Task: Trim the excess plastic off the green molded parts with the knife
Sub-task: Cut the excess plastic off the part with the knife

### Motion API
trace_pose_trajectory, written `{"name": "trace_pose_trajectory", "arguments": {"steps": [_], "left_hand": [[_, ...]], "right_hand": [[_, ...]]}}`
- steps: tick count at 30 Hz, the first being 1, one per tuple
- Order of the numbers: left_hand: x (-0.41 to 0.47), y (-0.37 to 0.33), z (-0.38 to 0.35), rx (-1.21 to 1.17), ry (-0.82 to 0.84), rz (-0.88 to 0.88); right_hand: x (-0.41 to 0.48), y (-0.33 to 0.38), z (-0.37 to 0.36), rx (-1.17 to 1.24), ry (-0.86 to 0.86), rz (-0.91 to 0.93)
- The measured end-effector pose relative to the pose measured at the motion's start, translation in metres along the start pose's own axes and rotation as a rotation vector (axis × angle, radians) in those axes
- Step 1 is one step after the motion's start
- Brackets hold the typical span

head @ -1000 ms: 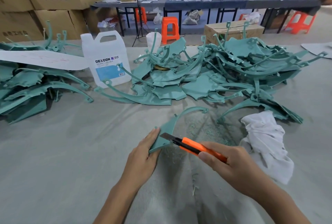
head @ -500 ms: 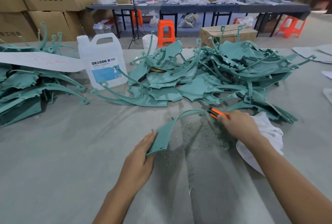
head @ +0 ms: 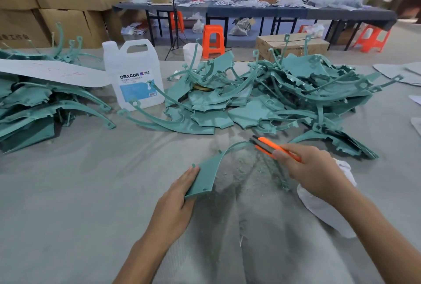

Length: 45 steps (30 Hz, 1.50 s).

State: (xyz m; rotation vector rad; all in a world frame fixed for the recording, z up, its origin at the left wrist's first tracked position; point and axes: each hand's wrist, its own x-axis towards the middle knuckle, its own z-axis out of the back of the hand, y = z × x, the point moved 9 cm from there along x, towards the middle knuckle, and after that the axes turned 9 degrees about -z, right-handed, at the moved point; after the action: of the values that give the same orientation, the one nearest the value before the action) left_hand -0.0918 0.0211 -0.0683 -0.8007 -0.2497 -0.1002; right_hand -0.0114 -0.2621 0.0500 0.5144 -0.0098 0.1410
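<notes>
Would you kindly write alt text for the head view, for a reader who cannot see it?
A left hand holds the flat end of a green part on a grey table while the right hand holds an orange knife at its curved far end. Heaps of green parts and a white jug sit behind; a white cloth lies beneath the right wrist.

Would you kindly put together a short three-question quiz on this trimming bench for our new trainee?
1. True or false: the right hand holds the orange utility knife at the tip of the curved arm of the green molded plastic part.
2. What lies on the table beside the right wrist? A) a crumpled white cloth B) a roll of tape C) a red bucket
3. Which hand holds the part's flat panel end?
Key: 1 true; 2 A; 3 the left hand.
</notes>
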Motion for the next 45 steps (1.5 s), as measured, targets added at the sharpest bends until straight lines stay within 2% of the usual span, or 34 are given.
{"name": "trace_pose_trajectory", "arguments": {"steps": [5, 7, 11, 14, 22, 24, 26, 28, 31, 34, 39, 43, 45], "left_hand": [[0.000, -0.002, 0.002, -0.014, -0.012, 0.002], [0.000, -0.002, 0.003, -0.022, -0.019, 0.004], [0.000, -0.003, 0.003, -0.018, -0.022, 0.002], [0.000, -0.003, 0.003, -0.009, -0.020, 0.005], [0.000, -0.007, -0.001, 0.055, 0.002, -0.006], [-0.001, -0.007, -0.002, 0.047, 0.008, -0.011], [-0.002, -0.005, 0.000, 0.015, 0.006, -0.014], [-0.001, -0.004, 0.002, -0.024, -0.009, -0.006], [-0.001, -0.005, 0.003, -0.039, -0.020, 0.004], [0.000, -0.002, 0.003, -0.044, -0.029, 0.023], [0.000, 0.000, 0.005, -0.064, -0.049, 0.061], [0.001, 0.001, 0.005, -0.055, -0.058, 0.069], [0.001, 0.002, 0.006, -0.039, -0.066, 0.074]], "right_hand": [[-0.043, 0.053, 0.015, -0.180, -0.012, 0.267], [-0.049, 0.061, 0.014, -0.200, 0.015, 0.321], [-0.055, 0.064, 0.003, -0.199, 0.174, 0.375], [-0.055, 0.071, 0.003, -0.310, 0.108, 0.427], [0.018, 0.039, -0.016, -0.195, 0.224, 0.251], [0.042, 0.020, -0.018, -0.308, 0.128, 0.194], [0.066, -0.016, -0.018, -0.453, 0.092, 0.048], [0.077, -0.054, -0.021, -0.463, 0.147, -0.109], [0.075, -0.072, -0.021, -0.474, 0.112, -0.141], [0.056, -0.061, -0.016, -0.335, -0.018, -0.144], [-0.006, -0.023, -0.035, 0.170, -0.100, -0.113], [-0.054, 0.018, -0.065, 0.479, -0.022, -0.002], [-0.065, 0.032, -0.081, 0.487, 0.043, 0.063]]}}
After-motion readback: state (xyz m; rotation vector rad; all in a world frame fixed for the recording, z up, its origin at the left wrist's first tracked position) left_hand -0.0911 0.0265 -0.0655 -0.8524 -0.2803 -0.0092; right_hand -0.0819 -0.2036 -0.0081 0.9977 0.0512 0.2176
